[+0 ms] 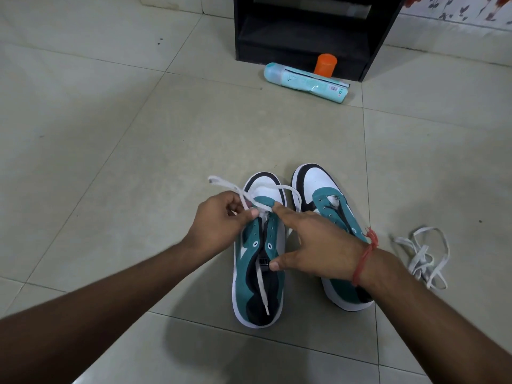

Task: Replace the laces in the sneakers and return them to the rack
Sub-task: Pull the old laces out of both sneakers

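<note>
Two teal, white and black sneakers stand side by side on the tiled floor, toes pointing away from me. My left hand (221, 217) pinches a white lace (279, 189) at the front eyelets of the left sneaker (246, 275). One end of that lace trails back over the tongue toward the heel. My right hand (310, 242) lies across the left sneaker's right side, index finger stretched to the front eyelets, thumb at the tongue. The right sneaker (329, 189) has no lace in it. A second white lace (424, 256) lies tangled on the floor to the right.
A black shoe rack (304, 31) stands at the back against the wall. A light-blue spray can (304, 81) lies on its side in front of the rack, with an orange cap (325, 64) behind it. Bare floor tiles surround the sneakers.
</note>
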